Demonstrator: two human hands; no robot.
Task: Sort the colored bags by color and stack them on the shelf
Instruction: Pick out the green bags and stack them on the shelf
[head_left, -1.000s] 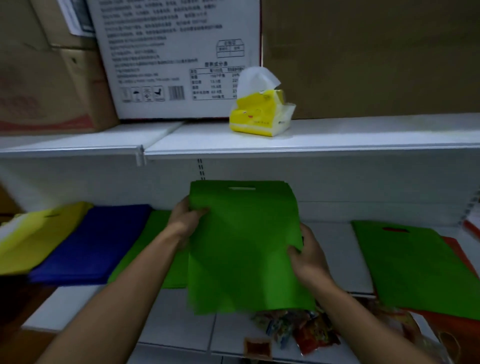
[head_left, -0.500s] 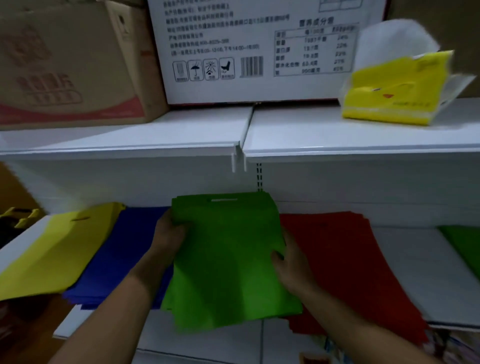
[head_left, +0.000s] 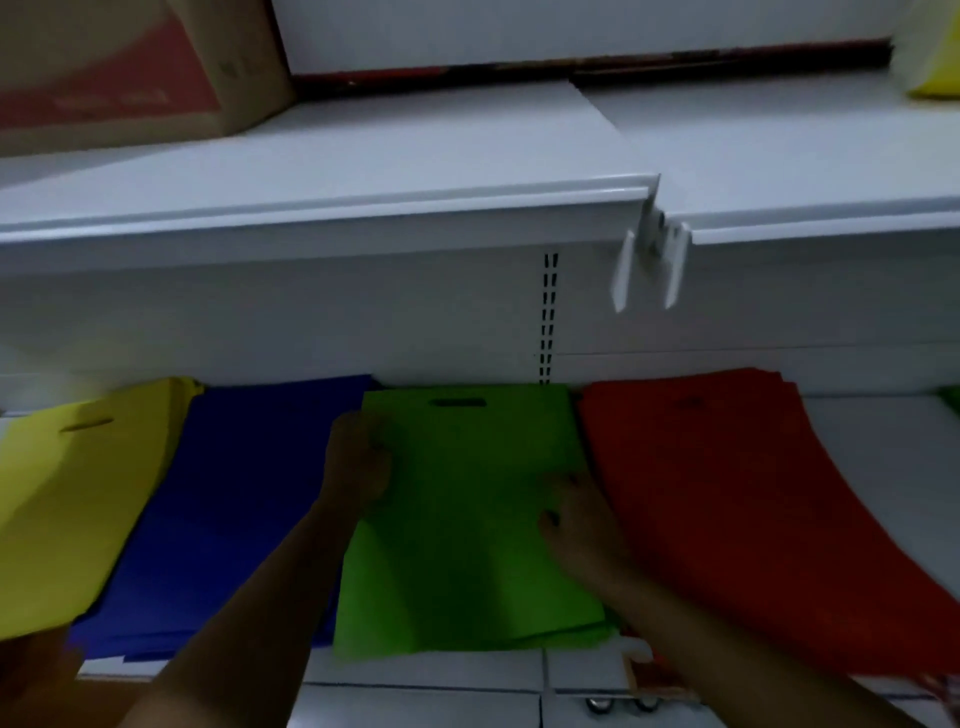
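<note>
Lying flat now on the lower white metal shelf (head_left: 883, 457), the flat bright green non-woven bag with a cut-out slot handle (head_left: 467, 509) has come down from where both hands held it up in front of the shelf back a second ago. It sits on top of other green bags, whose edges peek out at the lower right corner, so the green pile has gained a layer. The slot handle points toward the back wall.

The left hand (head_left: 358, 467) rests at the bag's upper left edge; whether its fingers pinch the edge or only lie against it cannot be told, as the picture is dim and blurred. The right hand (head_left: 582, 530) lies palm down on the right part of the bag, fingers spread and loose, pressing rather than gripping.

Four piles sit side by side: a stack of flat yellow bags (head_left: 72, 509) at far left, a stack of dark blue bags (head_left: 239, 509) touching it, the green pile in the middle, and a stack of red bags (head_left: 737, 499) just to the right. A sliver of more green (head_left: 951, 397) shows at the far right edge.

Above, the upper white shelf (head_left: 363, 197) carries a brown cardboard box (head_left: 130, 67).

Judging by this, the placing step looks nearly complete; squaring the bag with its pile and letting go likely remains.
</note>
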